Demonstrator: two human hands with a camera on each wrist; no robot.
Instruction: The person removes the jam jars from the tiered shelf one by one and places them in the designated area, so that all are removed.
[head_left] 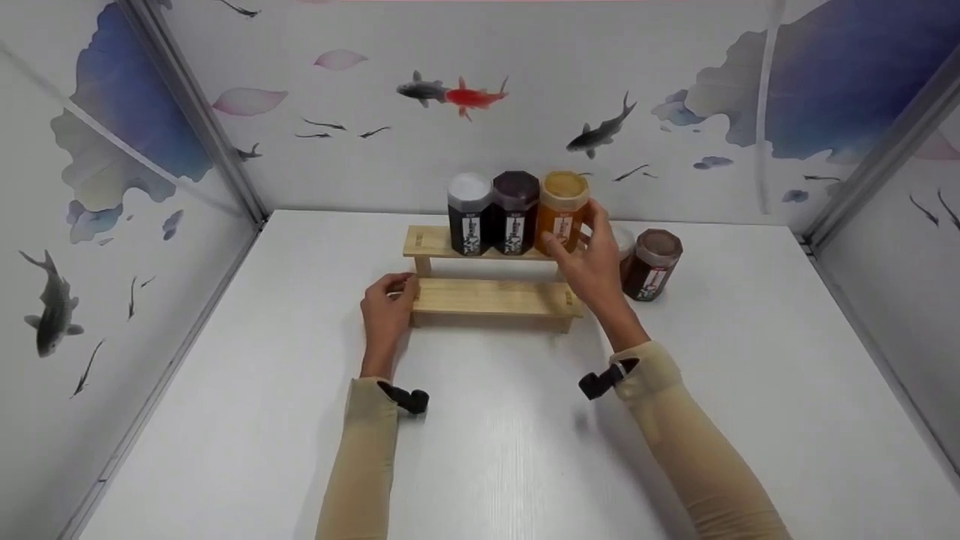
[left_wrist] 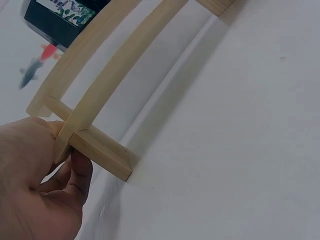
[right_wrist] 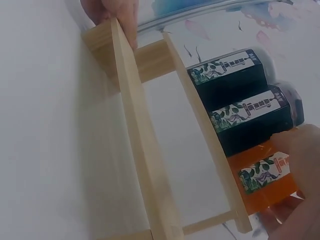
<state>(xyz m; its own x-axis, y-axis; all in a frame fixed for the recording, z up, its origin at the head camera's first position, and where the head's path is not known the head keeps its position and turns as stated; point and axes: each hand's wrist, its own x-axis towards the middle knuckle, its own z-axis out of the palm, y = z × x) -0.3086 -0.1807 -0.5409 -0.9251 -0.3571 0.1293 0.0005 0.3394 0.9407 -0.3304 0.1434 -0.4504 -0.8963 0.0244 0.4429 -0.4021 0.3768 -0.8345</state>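
A two-tier wooden rack [head_left: 487, 297] stands on the white table. My left hand [head_left: 386, 311] pinches the left end of its lower shelf, thumb above and fingers beneath, as the left wrist view shows. On the upper tier, a dark jar with a white lid [head_left: 466, 214] and a dark jar with a purplish lid [head_left: 515, 214] stand side by side. To their right, my right hand [head_left: 596, 266] grips an amber jar [head_left: 564, 204] between thumb and fingers. It is upright at the shelf's right end, close against its neighbour. The lower tier bears no jar.
Right of the rack, a reddish-brown jar [head_left: 655, 262] stands on the table [head_left: 750, 360]. Another pale-lidded jar [head_left: 624, 238] beside it is mostly hidden behind my right hand. White panels [head_left: 525, 45] painted with fish enclose the table at the back and sides.
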